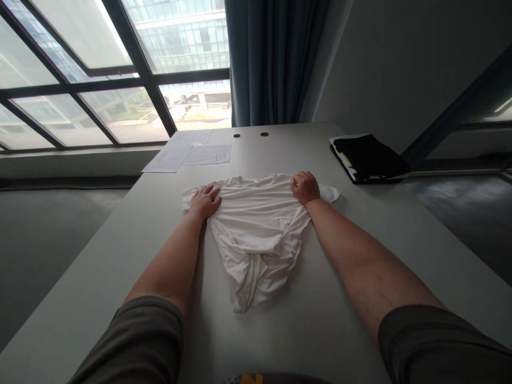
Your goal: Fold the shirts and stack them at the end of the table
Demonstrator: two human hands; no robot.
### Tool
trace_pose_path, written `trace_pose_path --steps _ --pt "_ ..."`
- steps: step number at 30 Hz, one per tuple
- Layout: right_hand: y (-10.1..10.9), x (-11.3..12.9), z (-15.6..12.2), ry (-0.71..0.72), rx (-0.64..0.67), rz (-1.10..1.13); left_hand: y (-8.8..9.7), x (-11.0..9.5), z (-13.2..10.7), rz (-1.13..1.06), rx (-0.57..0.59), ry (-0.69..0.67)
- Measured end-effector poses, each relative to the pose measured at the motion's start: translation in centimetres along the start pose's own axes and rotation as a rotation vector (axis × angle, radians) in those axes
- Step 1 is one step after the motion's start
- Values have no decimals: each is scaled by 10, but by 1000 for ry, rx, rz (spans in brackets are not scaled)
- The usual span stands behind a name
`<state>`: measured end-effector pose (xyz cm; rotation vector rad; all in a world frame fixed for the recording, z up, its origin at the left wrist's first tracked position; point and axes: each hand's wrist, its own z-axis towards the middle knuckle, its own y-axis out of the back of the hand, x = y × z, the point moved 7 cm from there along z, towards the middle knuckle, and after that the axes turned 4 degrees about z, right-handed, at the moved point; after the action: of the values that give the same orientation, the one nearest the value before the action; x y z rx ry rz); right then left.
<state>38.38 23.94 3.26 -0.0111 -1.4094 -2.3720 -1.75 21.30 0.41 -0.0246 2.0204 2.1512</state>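
Looked mid-spread: white t-shirt (258, 224) under both palms on table (372, 234). Left hand (206, 201) flat, fingers splayed on shoulder. Right hand (305, 186) curled, pinching other shoulder. Bunched hem well behind fingertips, probably needed tugging flat next.

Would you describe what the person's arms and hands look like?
Both forearms are bare. The left sleeve and right sleeve are short, dark olive-grey, ending above the elbows. The left hand and right hand wear no gloves, watch or visible rings.
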Motion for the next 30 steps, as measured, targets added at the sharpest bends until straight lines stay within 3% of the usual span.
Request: trace_pose_path --steps 4,6,11,13,16,20,23,26,30 --pt "41 30 -33 70 -98 149 16 0 -12 -32 -190 25" --pt "49 48 -56 116 -70 224 23 -7 -23 -57 -239 -9" --pt "18 77 -105 147 342 175 17 -52 -59 -140 -123 -247" --pt "12 78 -113 130 423 171 7 -70 -74 -149 -28 -328" --pt "20 80 -117 141 422 214 -2 -82 -96 -84 64 -347" --pt "47 100 -133 228 337 316 15 -90 -128 -76 -7 -365" --pt "75 131 -162 371 279 449 30 -109 -168 -150 -26 -540" --pt "95 161 -200 481 317 546 35 -128 -212 -207 41 -695" --pt "98 178 -235 450 387 531 39 -130 -246 -227 18 -659"
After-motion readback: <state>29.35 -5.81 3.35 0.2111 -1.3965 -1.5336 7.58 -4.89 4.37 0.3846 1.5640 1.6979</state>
